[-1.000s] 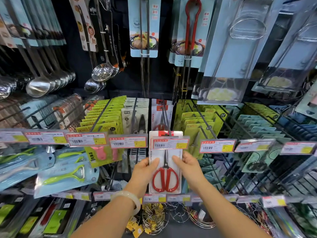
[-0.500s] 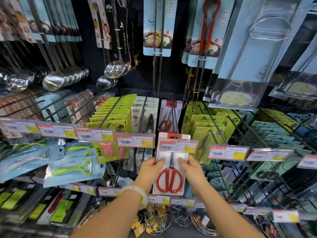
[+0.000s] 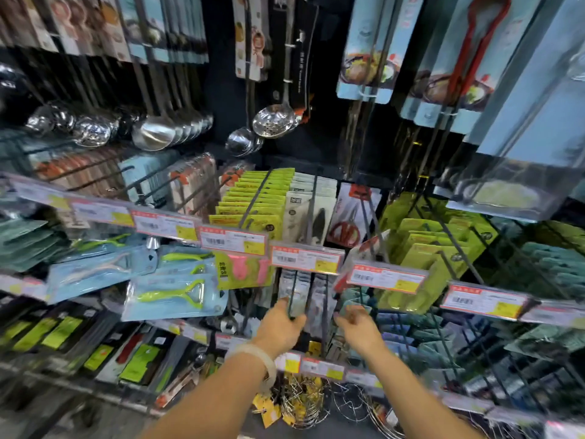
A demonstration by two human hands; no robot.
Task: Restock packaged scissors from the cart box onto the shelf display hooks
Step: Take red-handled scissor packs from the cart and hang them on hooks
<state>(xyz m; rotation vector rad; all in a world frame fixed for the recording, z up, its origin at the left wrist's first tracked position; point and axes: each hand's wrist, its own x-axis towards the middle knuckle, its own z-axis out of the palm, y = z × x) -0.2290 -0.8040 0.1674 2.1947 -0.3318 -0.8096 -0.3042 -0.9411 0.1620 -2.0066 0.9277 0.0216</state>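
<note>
both hands sit low in the middle of the frame, in front of the shelf hooks, and the view is smeared by motion. the left hand (image 3: 278,327), with a pale bangle at the wrist, has its fingers loosely curled near a dark hook rod; whether it touches the rod i cannot tell. the right hand (image 3: 359,327) is just beside it, fingers loosely bent and holding nothing that shows. neither hand carries a pack. the scissors (image 3: 346,231), red-handled on a white card, hang on a hook (image 3: 368,217) in the centre of the frame, above the hands and behind the price tag (image 3: 386,277), tilted a little to one side; a second carded pack seems to hang just ahead of it, too blurred to be sure. hanging by the card's top hole keeps the pack facing the aisle. the cart box is out of view, so the hands likely go back there for another pack.
</note>
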